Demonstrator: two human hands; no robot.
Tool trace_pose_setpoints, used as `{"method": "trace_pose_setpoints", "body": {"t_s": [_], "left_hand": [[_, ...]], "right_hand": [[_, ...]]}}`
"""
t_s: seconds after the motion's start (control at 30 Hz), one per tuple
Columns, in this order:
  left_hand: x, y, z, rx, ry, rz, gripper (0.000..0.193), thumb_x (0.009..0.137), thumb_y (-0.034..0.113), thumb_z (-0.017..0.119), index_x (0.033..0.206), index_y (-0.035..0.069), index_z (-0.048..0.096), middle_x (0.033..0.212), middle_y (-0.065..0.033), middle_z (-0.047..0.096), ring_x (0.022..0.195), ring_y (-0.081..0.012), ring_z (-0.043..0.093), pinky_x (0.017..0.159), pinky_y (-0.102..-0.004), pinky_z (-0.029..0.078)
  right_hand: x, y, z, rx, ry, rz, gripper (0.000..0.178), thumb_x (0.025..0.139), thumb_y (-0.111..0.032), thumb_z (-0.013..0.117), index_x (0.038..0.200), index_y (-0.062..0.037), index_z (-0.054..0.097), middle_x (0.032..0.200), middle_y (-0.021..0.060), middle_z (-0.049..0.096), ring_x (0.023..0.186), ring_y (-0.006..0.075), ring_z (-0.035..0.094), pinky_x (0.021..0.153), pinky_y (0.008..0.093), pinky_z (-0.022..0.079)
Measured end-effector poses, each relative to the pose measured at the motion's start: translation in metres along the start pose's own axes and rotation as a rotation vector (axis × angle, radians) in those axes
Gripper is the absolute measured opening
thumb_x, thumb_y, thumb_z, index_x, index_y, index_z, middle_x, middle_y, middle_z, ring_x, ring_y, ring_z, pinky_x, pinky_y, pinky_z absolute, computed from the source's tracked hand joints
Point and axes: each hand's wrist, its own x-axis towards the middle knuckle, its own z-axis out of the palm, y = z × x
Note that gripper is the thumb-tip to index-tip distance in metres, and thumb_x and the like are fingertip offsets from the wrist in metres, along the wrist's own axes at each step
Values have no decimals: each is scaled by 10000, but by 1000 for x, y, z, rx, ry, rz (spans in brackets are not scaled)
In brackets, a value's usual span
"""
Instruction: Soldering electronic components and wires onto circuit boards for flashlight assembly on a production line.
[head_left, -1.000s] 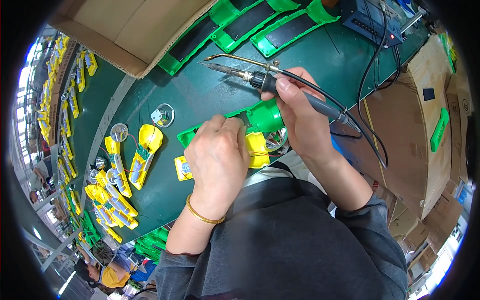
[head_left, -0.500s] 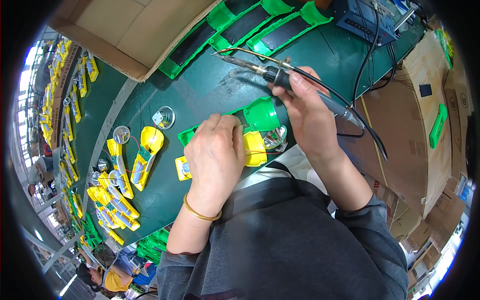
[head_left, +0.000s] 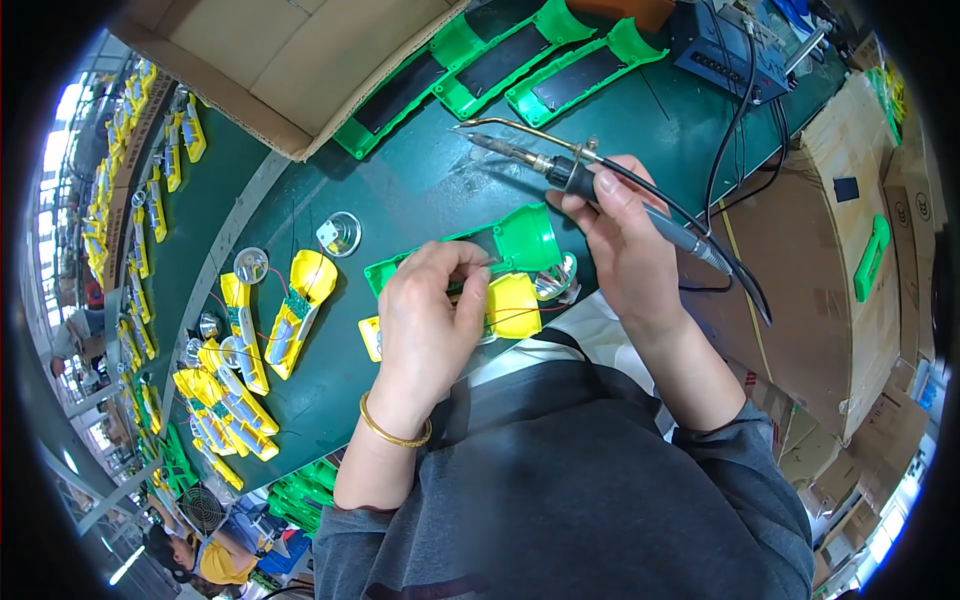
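Observation:
My right hand (head_left: 640, 255) is closed round a soldering iron (head_left: 573, 178), its tip pointing to the upper left. A brass wire-feed tube (head_left: 525, 128) is fixed along the iron. The tip hangs apart from the parts below. My left hand (head_left: 430, 315) pinches what looks like a thin wire, just over a green plastic shell half (head_left: 527, 238) on the bench. Nearer to me lies a yellow shell half (head_left: 514, 307), partly under my left hand, with a red wire. Beside it sits a round silver reflector (head_left: 553, 278). My left palm hides the middle of both shells.
Several yellow shells with cells and wires (head_left: 232, 415) lie on the left of the green bench (head_left: 400, 190), near a loose reflector (head_left: 340, 234). Green shells (head_left: 585, 75) and an open carton (head_left: 290, 70) are at the back. A blue control box (head_left: 725, 60) stands at the back right.
My left hand's fingers have lifted from lying over the green shell into a pinch at its near edge. The soldering iron has shifted a little right and nearer to me.

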Motion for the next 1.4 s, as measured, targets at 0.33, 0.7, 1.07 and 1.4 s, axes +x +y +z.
{"method": "trace_pose_setpoints", "body": {"t_s": [0.33, 0.7, 1.07, 1.4], "left_hand": [[-6, -10, -9, -25, 76, -38, 60, 750, 9, 647, 809, 8, 654, 737, -109, 612, 659, -255, 600, 619, -320, 469], [-1, -8, -16, 108, -7, -63, 26, 726, 21, 630, 747, 33, 642, 706, -123, 596, 641, -305, 591, 591, -385, 465], [3, -1, -15, 228, -21, -74, 49, 739, 26, 649, 753, -20, 642, 657, -121, 586, 578, -221, 608, 565, -298, 469], [5, 0, -15, 265, -27, -71, 54, 715, 27, 646, 746, -17, 647, 657, -132, 587, 579, -242, 603, 568, -315, 470]], "right_hand": [[-9, 24, 21, -17, -58, -11, 190, 904, -165, 516, 1002, -6, 486, 959, 107, 559, 894, 161, 537, 864, 312, 425], [2, -31, -14, -355, -156, -31, 259, 794, -220, 610, 925, -26, 498, 759, 93, 562, 630, 135, 522, 562, 242, 415], [20, -55, -19, -685, -378, 194, 215, 676, -106, 680, 807, -20, 533, 724, 41, 554, 664, 103, 546, 594, 225, 427], [30, -50, -11, -743, -495, 260, 157, 676, -9, 667, 777, -28, 549, 717, 6, 547, 674, 84, 538, 618, 228, 430]]}}
